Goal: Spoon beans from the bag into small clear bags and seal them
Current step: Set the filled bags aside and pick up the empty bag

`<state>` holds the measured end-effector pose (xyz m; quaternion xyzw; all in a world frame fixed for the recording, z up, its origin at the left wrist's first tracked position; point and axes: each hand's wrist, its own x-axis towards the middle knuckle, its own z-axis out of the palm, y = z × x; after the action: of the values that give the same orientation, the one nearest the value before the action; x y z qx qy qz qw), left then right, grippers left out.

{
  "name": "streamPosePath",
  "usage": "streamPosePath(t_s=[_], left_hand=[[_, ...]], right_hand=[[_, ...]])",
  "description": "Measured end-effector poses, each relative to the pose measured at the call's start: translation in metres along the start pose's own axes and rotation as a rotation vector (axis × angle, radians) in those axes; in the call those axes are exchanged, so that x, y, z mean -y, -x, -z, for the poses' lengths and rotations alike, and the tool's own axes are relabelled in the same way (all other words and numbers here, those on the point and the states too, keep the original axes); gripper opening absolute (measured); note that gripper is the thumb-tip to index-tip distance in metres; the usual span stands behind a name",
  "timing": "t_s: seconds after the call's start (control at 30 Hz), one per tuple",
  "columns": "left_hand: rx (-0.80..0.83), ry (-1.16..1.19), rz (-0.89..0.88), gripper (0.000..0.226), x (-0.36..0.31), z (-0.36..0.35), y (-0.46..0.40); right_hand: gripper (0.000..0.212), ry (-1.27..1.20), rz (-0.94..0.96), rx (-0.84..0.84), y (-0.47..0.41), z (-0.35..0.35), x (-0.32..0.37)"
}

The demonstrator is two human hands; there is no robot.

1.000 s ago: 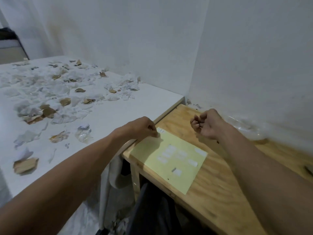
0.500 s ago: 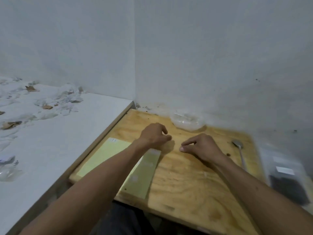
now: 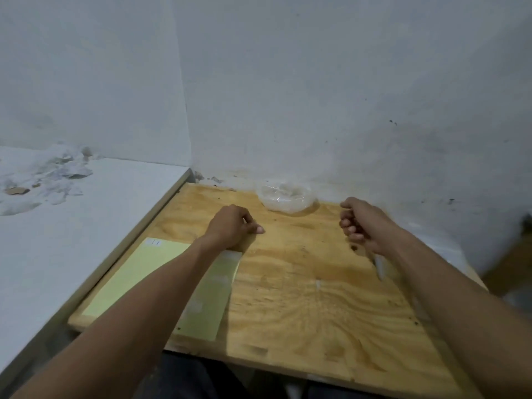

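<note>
On the wooden table [image 3: 302, 298], a crumpled heap of small clear bags [image 3: 285, 197] lies at the back by the wall. My right hand [image 3: 359, 226] hovers to the right of the heap with its fingers curled round a metal spoon [image 3: 380, 267]. The spoon's handle sticks out below the hand, and its bowl is hidden. My left hand [image 3: 233, 228] rests on the wood to the left of the heap, loosely curled and holding nothing I can see. No beans are clearly visible.
A pale yellow sheet [image 3: 155, 277] with white labels lies on the wooden table's left part, partly under my left forearm. A white table [image 3: 86, 240] with paper scraps adjoins on the left. White walls close the back. A blurred dark shape [image 3: 526, 223] sits at the right edge.
The view has swung right from the white table to the wooden one. My right hand moved right and picked up the spoon that lay on the wood. My left hand shifted off the sheet's corner.
</note>
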<state>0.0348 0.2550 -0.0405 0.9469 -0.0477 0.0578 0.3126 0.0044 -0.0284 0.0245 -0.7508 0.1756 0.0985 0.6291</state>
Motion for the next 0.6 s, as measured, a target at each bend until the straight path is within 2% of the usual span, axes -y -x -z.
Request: streamPosePath(t_s=[0.07, 0.1, 0.13, 0.2, 0.27, 0.3, 0.37, 0.43, 0.47, 0.53, 0.6], left_hand=[[0.043, 0.007, 0.002, 0.023, -0.007, 0.003, 0.002], [0.075, 0.085, 0.03, 0.025, -0.012, 0.004, 0.003], [0.111, 0.22, 0.077, 0.03, -0.019, 0.005, 0.004], [0.182, 0.603, 0.189, 0.036, -0.033, 0.003, 0.001], [0.248, 1.003, 0.338, 0.022, -0.048, -0.002, -0.006], [0.271, 1.144, 0.4, 0.015, -0.056, -0.004, -0.008], [0.276, 1.25, 0.474, 0.014, -0.069, -0.005, -0.012], [0.205, 1.199, 0.523, 0.029, -0.079, -0.005, -0.016], [0.145, 1.098, 0.518, 0.038, -0.083, -0.004, -0.018], [-0.011, 0.65, 0.389, 0.04, -0.087, -0.002, -0.022], [-0.174, 0.043, 0.1, 0.042, -0.086, -0.004, -0.025]], right_hand=[[0.038, 0.455, 0.191, -0.171, 0.005, 0.023, -0.009], [0.044, 0.602, 0.284, -0.209, 0.009, 0.031, -0.013], [0.047, 0.675, 0.342, -0.201, 0.01, 0.037, -0.019], [0.029, 0.755, 0.353, -0.167, 0.012, 0.044, -0.03], [0.021, 0.809, 0.35, -0.161, 0.012, 0.044, -0.04], [0.022, 0.817, 0.369, -0.167, 0.012, 0.044, -0.043], [0.02, 0.818, 0.405, -0.184, 0.011, 0.041, -0.047], [0.02, 0.808, 0.39, -0.198, 0.003, 0.04, -0.049], [0.025, 0.729, 0.334, -0.181, -0.001, 0.04, -0.048], [0.031, 0.358, 0.154, -0.087, -0.007, 0.039, -0.043], [0.02, -0.058, -0.043, 0.033, -0.009, 0.035, -0.031]])
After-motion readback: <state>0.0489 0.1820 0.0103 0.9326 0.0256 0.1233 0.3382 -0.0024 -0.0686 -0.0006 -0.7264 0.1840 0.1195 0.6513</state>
